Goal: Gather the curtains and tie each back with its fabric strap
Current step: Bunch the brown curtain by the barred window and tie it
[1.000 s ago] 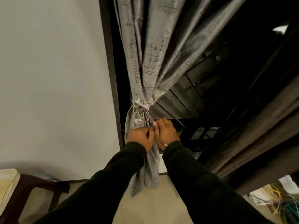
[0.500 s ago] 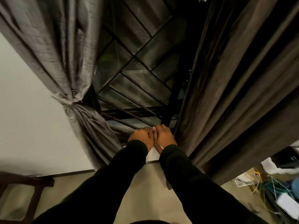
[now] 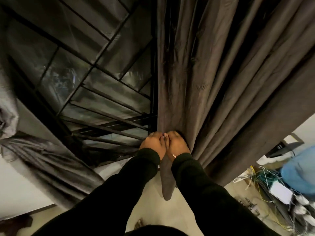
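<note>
Brown curtain point(image 3: 213, 79), untied, 1 o'clock: my left hand point(image 3: 153, 144) and right hand point(image 3: 178, 144) both grip its leading edge; sweep folds evenly rightward before strapping

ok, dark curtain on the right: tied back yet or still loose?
Loose. The dark curtain hangs in long folds with no strap visible around it; both hands grip its inner edge.
</note>
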